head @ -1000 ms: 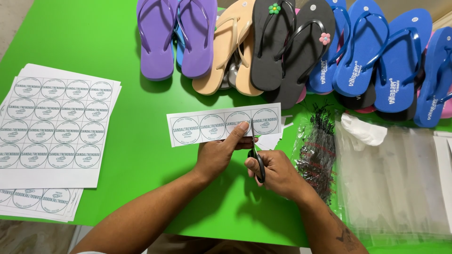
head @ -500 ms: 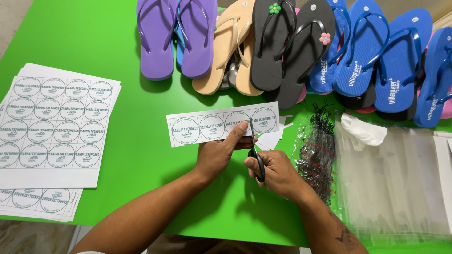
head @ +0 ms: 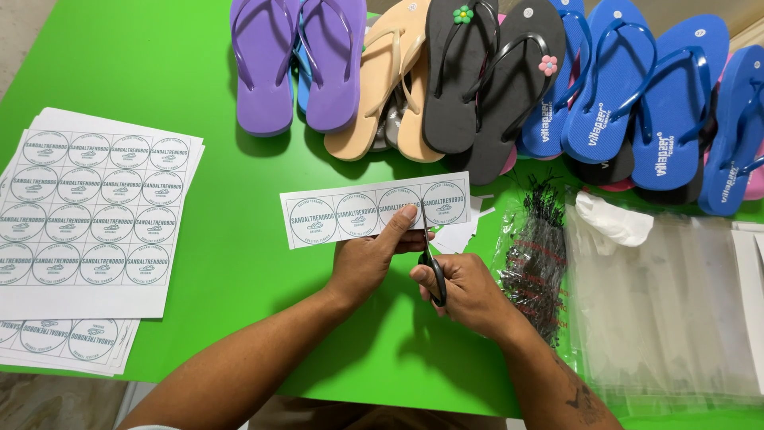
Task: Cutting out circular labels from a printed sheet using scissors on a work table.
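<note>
At table centre, left hand [head: 368, 259] pinching a strip of round labels [head: 374, 210] thumb over fingers; right hand [head: 465, 291] closed through black scissors [head: 434, 271], blades at the strip's lower edge. Best kept taut, cut between circles. At three o'clock, clear bag [head: 535, 259] holding black ties; flip-flops [head: 493, 80] at twelve; label sheets [head: 91, 211] at nine.

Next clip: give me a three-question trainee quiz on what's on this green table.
1. True or false: the left hand pinches the paper strip of round labels.
2. What does the right hand hold: A scissors, B pen, C tape?
3. Which flip-flops lie furthest left in the row?

Key: 1 true. 2 A. 3 The purple pair.
</note>
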